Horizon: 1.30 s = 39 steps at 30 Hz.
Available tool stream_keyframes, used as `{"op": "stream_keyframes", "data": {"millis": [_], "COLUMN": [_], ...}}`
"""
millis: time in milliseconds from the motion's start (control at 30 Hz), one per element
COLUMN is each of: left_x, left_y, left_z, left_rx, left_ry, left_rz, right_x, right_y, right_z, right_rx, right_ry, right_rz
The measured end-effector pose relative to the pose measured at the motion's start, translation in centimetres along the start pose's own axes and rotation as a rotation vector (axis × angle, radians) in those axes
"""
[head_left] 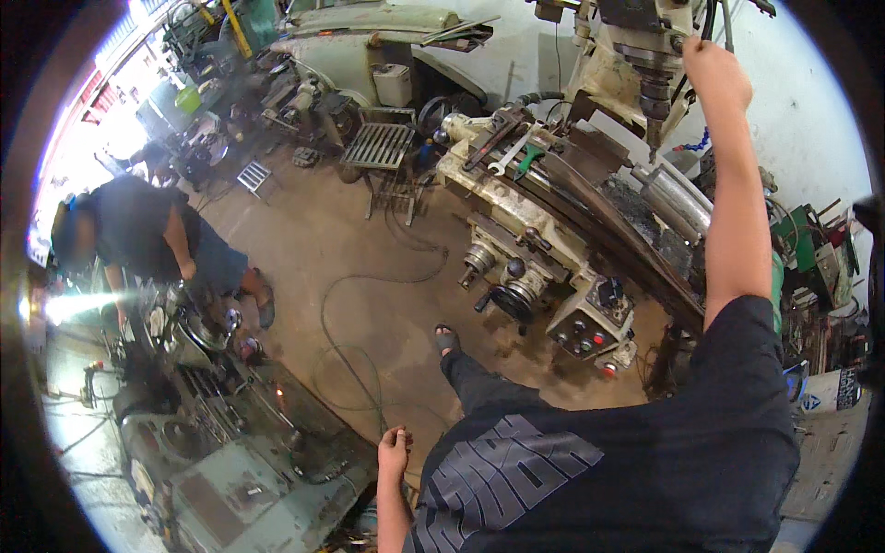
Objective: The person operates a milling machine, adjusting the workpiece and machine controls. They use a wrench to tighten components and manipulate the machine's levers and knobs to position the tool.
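Note:
My right hand (pixel 717 78) is raised at the side of the milling machine's head (pixel 636 37), its fingers closed at a small part there that the hand mostly hides. Below the head, the spindle and tool (pixel 654 97) point down over a shiny metal cylinder (pixel 678 201) lying on the machine table. My left hand (pixel 395 450) hangs low by my side, loosely curled with some gap between the fingers, and nothing shows in it. Tools lie on the table's far end: a wrench (pixel 505 160) and a green-handled tool (pixel 530 158).
Handwheels (pixel 513 300) and a control box (pixel 590 323) with red buttons jut out at the machine's front. A cable (pixel 327 304) snakes over the floor. At left, another person (pixel 152 226) bends over a lathe (pixel 221 479). A slatted metal stand (pixel 378 146) stands farther back.

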State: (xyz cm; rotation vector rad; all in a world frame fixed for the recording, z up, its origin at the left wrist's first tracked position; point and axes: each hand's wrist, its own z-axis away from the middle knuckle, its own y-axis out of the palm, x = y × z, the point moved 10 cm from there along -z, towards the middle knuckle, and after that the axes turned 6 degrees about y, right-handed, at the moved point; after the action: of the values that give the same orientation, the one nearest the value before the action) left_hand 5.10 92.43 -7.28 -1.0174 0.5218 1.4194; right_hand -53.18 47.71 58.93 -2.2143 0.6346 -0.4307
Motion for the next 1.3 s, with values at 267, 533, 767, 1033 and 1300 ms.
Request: {"op": "stream_keyframes", "data": {"millis": [267,533,767,1033,1300], "left_x": [-26.8,-55.2,-65.7,-65.2,-68.6], "left_y": [0.6,20.6,41.8,51.9,48.8], "left_z": [-18.7,-28.6,-33.2,-34.9,-30.8], "left_rx": [0.16,0.577,0.867,1.304,0.624], "left_ry": [0.434,0.829,0.724,0.467,1.672], "left_rz": [-0.22,-0.46,-0.406,-0.405,-0.538], "right_x": [-0.3,-0.2,0.8,3.2,3.6], "right_y": [-0.1,-0.6,-1.2,-2.7,-2.3], "right_z": [0.3,0.9,1.3,2.8,2.5], "right_rx": [-0.063,-0.28,-0.315,-0.54,-0.496], "right_ry": [0.079,0.071,0.092,-0.006,0.154], "right_rz": [0.083,0.082,0.118,0.079,0.156]}}
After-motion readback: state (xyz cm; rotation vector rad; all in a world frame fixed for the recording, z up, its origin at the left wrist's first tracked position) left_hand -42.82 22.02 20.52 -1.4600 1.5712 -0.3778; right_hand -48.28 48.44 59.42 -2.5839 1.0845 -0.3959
